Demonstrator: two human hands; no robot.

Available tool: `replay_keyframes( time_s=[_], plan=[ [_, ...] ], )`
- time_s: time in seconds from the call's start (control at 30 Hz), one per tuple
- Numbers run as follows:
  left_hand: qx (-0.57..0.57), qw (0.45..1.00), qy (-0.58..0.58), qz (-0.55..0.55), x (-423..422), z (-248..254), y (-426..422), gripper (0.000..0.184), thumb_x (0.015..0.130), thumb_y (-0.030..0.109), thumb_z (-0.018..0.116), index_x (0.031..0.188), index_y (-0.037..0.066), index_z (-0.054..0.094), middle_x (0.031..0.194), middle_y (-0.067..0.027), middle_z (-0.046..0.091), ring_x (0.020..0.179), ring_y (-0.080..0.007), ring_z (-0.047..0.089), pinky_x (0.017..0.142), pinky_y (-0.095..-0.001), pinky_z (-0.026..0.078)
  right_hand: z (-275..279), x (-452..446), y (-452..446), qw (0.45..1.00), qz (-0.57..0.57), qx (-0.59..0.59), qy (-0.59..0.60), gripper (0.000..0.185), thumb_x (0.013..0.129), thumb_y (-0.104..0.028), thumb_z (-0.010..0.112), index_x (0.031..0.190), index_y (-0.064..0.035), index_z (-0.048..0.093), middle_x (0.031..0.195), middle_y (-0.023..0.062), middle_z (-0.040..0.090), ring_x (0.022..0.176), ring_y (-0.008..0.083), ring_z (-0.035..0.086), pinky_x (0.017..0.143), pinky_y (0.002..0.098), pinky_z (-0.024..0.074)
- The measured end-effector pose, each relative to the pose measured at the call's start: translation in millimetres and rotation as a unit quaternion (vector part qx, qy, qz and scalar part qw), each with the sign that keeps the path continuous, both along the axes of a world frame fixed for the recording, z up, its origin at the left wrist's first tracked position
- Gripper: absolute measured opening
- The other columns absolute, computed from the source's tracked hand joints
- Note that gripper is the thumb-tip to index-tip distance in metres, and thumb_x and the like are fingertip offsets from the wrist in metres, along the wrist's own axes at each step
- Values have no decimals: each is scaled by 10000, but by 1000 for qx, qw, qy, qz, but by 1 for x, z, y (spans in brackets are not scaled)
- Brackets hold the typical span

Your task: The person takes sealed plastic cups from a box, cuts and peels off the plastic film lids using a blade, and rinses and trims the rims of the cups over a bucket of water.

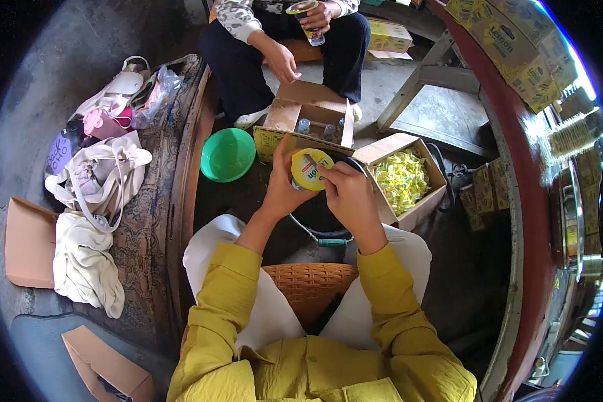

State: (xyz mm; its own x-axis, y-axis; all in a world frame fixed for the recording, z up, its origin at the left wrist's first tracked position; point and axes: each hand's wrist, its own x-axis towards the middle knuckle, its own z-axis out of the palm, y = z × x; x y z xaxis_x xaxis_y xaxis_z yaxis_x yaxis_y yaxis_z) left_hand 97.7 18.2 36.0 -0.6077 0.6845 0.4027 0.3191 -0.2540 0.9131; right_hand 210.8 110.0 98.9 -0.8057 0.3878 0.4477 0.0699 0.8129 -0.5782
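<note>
My left hand (280,186) is wrapped round a plastic cup, its round yellow lid (307,175) tilted up toward me. Part of the word "Lemon" and a dark grey mark show on that lid. At the lid's right edge, the fingers of my right hand (348,194) are curled and pinched against it. The cup's body is mostly hidden by my left hand. Below both hands is a dark bucket with a wire handle and teal grip (333,242), largely covered by my hands.
An open carton (295,120) holding several clear cups stands ahead. Another box (437,194) of yellow wrapped pieces is to its right, a green basin (226,155) to its left. A person (285,60) opposite holds a cup (313,33). Bags (100,174) lie on the left bench.
</note>
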Motion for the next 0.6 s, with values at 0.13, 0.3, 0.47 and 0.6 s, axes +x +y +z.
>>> replay_keyframes(
  time_s=[0.13, 0.3, 0.47, 0.6],
  plan=[
    [-7, 1000, -26, -4, 2, -1, -1, 1069, 570, -21, 766, 1384, 78, 80, 1176, -162, 473, 1080, -250, 512, 910, -352, 429, 0, 0, 1, 1000, 1, 5, 0, 261, 714, 63, 565, 946, -19, 651, 727, 141, 568, 590, 292, 570, 534, 343, 451],
    [-11, 1000, -26, -7, 0, -5, -1, 1083, 562, -31, 765, 1387, 92, 74, 1188, -156, 457, 1083, -252, 502, 917, -358, 424, -3, -2, 1, 1000, -1, 14, 0, 251, 716, 53, 569, 941, -22, 652, 737, 139, 564, 610, 297, 571, 548, 350, 454],
    [-19, 999, -30, -22, -2, -6, -1, 1111, 554, -66, 757, 1392, 119, 51, 1215, -151, 425, 1101, -257, 479, 930, -380, 418, 5, 2, 1, 998, -2, 12, -57, 262, 681, 32, 537, 912, -20, 648, 792, 149, 585, 739, 317, 594, 665, 391, 494],
    [-13, 999, -30, -19, 0, -4, -1, 1100, 551, -58, 760, 1387, 104, 64, 1203, -158, 444, 1098, -260, 491, 923, -373, 423, 3, 2, -1, 999, -9, 14, -50, 261, 695, 38, 544, 922, -28, 655, 773, 145, 578, 699, 312, 587, 632, 384, 482]
  ],
)
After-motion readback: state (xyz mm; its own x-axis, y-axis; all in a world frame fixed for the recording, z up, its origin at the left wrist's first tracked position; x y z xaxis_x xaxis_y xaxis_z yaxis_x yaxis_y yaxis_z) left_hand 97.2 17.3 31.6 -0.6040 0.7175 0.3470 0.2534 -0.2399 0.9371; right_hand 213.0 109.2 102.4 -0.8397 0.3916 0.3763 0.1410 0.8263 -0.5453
